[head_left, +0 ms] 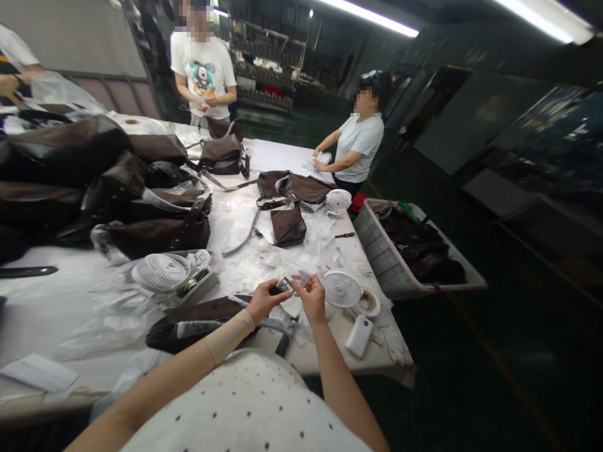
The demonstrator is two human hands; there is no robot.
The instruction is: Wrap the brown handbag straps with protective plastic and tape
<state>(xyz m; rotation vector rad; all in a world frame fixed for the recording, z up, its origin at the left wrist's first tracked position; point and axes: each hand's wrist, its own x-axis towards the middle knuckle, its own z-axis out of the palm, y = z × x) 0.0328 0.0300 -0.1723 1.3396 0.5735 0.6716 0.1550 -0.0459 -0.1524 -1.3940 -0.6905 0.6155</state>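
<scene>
Near the table's front edge, my left hand (265, 302) pinches a small dark piece with a pale, shiny middle (284, 285); its exact kind is too small to tell. Close beside it, my right hand (311, 298) is closed at the fingertips on a bit of clear film (303, 277), at the right edge of the dark piece. Below my hands lies a dark brown bag (202, 314), its strap partly wrapped in white film. Loose clear plastic wrapping (264, 257) covers the table just beyond my fingers.
White fans (162, 272), (342, 287) stand on both sides of my hands. A tape roll (369, 304) and white phone (360, 336) lie at right. Brown bags (61, 150) pile up left. A bin (386, 263) stands off the right edge. Two people (202, 75), (360, 141) work across the table.
</scene>
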